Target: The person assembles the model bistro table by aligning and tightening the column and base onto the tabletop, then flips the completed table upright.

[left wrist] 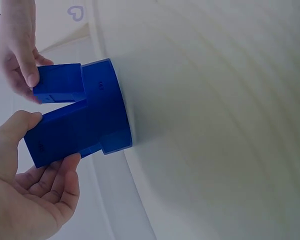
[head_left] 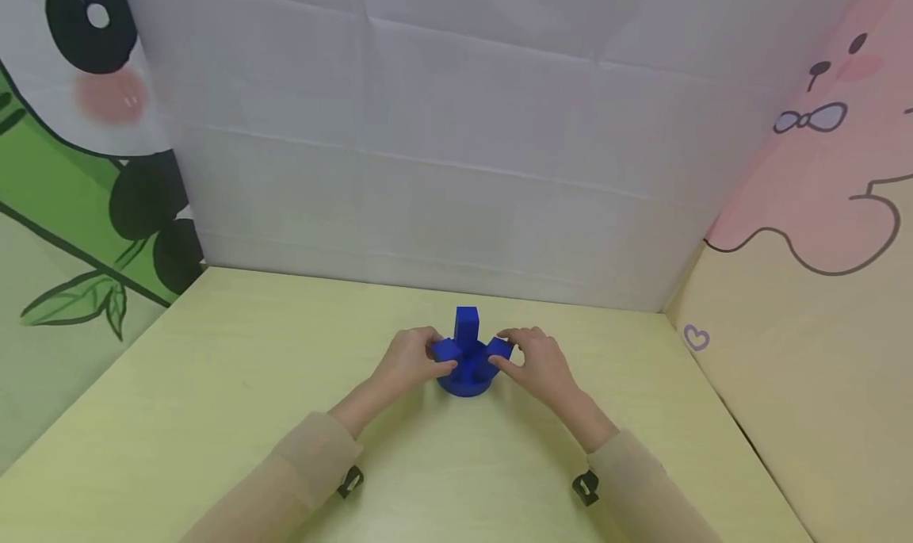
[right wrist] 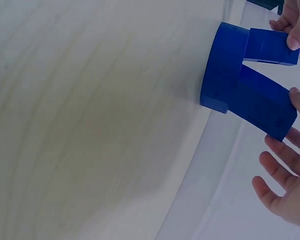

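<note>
A blue round base (head_left: 465,386) stands on the table with three rectangular blue blocks in it. The back block (head_left: 467,326) rises upright, and no hand touches it. My left hand (head_left: 408,358) pinches the outward-leaning left block (head_left: 446,349) between thumb and fingers. On the other side, my right hand (head_left: 540,362) pinches the right block (head_left: 501,348), which also leans outward. Small dark markings show on the held left block (left wrist: 60,134) in the left wrist view. The right wrist view shows the right block's lower end (right wrist: 260,100) meeting the base; its seating inside is hidden.
The pale yellow table (head_left: 250,384) reaches a white sheet-covered wall (head_left: 456,154) behind. Painted cartoon panels flank it, with a panda (head_left: 93,91) on the left and a pink animal (head_left: 820,147) on the right. A small black fitting (head_left: 586,487) hangs under the right sleeve.
</note>
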A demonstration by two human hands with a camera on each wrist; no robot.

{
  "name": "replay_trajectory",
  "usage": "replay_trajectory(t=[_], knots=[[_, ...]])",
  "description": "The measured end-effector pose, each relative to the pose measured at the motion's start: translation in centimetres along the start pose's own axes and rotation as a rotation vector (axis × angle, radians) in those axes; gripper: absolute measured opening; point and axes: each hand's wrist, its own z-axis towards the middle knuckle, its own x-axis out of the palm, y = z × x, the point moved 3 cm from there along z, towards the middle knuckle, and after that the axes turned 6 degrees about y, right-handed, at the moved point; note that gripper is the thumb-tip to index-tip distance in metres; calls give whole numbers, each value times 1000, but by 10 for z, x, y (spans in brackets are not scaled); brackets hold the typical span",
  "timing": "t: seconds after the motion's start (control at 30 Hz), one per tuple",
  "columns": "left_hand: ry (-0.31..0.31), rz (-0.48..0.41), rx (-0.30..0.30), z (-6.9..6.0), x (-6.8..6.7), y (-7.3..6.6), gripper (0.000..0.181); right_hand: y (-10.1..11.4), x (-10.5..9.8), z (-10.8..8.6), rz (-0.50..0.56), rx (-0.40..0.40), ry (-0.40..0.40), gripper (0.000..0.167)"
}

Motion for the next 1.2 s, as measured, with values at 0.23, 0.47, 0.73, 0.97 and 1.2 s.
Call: replay_trajectory(t=[0.23, 0.47, 0.73, 0.97, 1.2], knots=[[-93, -23, 45, 10, 4, -1, 34, -4, -11, -11, 54, -86, -145, 49], [-197, -65, 70, 24, 8, -6, 37, 2, -8, -20, 31, -195, -180, 46], [-198, -64, 27, 33, -1, -24, 40, 14, -5, -24, -38, -290, -195, 49], [-229, -54, -30, 26, -19, -41, 44, 25, -1, -23, -120, -400, -225, 54], [-263, -134, -54, 13, -23, -54, 41, 35, -2, -25, -213, -489, -303, 47]])
